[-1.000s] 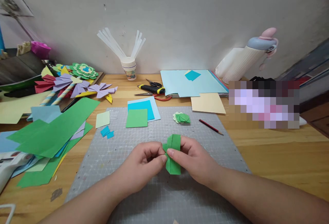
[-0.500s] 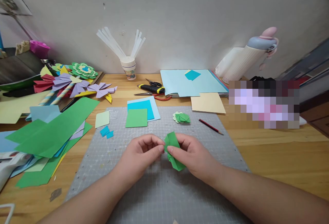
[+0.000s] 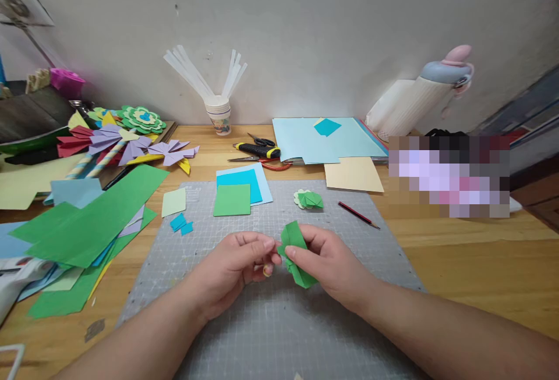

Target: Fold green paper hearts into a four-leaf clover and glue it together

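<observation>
My right hand (image 3: 326, 258) grips a folded green paper (image 3: 293, 239) between thumb and fingers, above the grey cutting mat (image 3: 244, 345). Thumb and forefinger of my left hand (image 3: 244, 263) are pinched together at the paper's left edge, the other fingers curled. Farther back on the mat lies a smaller folded green piece (image 3: 311, 199) on a pale scalloped paper shape (image 3: 299, 198). Left of it is a green square (image 3: 232, 200) on top of blue squares (image 3: 260, 185). My right fingertips are hidden behind the paper.
A pencil (image 3: 358, 215) lies at the mat's right. Scissors (image 3: 262, 141) and a yellow-black cutter (image 3: 257, 151) rest behind the mat. Paper cups (image 3: 218, 115) hold white strips. Green sheets (image 3: 100, 217) and paper flowers (image 3: 142, 118) crowd the left; a bottle (image 3: 430, 95) stands back right.
My left hand has turned, its thumb now higher and its lower fingers showing beneath. The folded green paper has shifted slightly in my right hand's grip.
</observation>
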The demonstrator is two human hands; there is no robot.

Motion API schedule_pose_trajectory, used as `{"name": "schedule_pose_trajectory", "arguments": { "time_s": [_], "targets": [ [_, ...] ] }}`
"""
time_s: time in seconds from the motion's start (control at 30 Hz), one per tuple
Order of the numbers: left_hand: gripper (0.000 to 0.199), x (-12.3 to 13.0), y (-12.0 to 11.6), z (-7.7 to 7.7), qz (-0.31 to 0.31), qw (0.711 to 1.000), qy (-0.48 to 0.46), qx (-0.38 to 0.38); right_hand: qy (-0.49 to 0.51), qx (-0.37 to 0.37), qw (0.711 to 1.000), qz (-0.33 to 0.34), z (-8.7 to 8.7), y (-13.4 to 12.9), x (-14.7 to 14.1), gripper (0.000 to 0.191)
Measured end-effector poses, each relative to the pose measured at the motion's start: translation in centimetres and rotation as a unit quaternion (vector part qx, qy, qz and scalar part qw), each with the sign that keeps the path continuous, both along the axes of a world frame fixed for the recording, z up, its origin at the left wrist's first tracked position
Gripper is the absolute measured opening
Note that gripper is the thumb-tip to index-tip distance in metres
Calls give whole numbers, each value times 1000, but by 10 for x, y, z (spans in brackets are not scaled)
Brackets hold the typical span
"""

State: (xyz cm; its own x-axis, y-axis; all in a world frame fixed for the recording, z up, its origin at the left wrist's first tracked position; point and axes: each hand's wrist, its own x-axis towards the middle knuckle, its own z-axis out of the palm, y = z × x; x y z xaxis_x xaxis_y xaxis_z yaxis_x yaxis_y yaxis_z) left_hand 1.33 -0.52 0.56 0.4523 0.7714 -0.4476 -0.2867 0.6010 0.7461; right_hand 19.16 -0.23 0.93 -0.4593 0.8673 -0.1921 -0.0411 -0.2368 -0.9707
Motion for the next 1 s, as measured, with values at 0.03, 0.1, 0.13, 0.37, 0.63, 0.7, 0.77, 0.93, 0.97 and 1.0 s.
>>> {"name": "schedule_pose_trajectory", "arguments": {
  "time_s": [0.03,0.1,0.13,0.37,0.63,0.7,0.77,0.93,0.97,1.0],
  "targets": [
    [18,0,0,0,-2,1000,3,0,0,-2,1000,-1,0,0,0,22],
    [16,-1,0,-1,-4,1000,9,2,-1,-4,1000,-1,0,-1,0,22],
    [16,-1,0,-1,-5,1000,12,3,-2,-4,1000,0,-1,-1,0,21],
    [19,0,-2,-2,-10,999,24,20,-13,37,999,5,-6,-1,1,19],
    [23,2,-1,-1,-15,999,39,26,-13,40,999,10,-6,-3,1,18],
    [22,1,-1,-1,-16,998,45,31,-16,41,999,9,-5,-2,1,18],
    [22,1,-1,-2,-18,998,56,37,-19,43,999,9,-5,-2,2,18],
    [21,2,-2,-3,-24,997,60,47,-32,60,998,13,-4,-3,1,16],
    [20,2,-2,-3,-25,997,63,49,-32,64,997,16,-4,-3,1,16],
    [20,2,-2,-3,-28,996,65,50,-35,71,997,19,-4,-4,1,16]
  ]
}}
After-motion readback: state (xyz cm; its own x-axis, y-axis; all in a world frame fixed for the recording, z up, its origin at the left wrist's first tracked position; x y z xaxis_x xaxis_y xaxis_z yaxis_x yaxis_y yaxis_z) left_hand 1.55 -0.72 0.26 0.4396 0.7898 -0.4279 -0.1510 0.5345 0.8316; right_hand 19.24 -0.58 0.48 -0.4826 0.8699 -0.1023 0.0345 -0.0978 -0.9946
